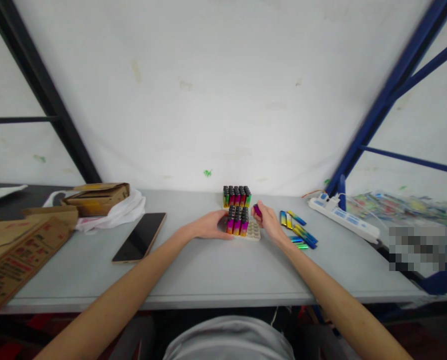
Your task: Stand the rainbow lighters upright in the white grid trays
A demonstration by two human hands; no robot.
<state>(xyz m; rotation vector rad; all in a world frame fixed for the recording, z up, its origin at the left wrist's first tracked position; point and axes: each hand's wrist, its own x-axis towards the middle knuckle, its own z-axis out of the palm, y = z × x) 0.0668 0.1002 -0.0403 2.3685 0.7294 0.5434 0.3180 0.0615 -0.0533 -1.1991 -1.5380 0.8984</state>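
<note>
Several lighters [237, 225] with black tops and purple-to-yellow bodies stand upright in a pale tray [254, 231] with round holes. Bare holes show along the tray's right side. My left hand [211, 225] grips the tray's left end, thumb at the front and fingers curving behind the lighters. Just right of the tray, my right hand [268, 220] pinches a purple lighter [258, 210], held tilted above the surface. Behind stands a second block of upright lighters [237, 196] in mixed colours, touched by neither hand.
Loose blue, yellow and green shiny pieces [304, 235] lie right of my right hand. Farther right is a white power strip [343, 219]. A dark phone [140, 237] and cardboard boxes [28, 245] occupy the left. A white wall [223, 100] closes off the back.
</note>
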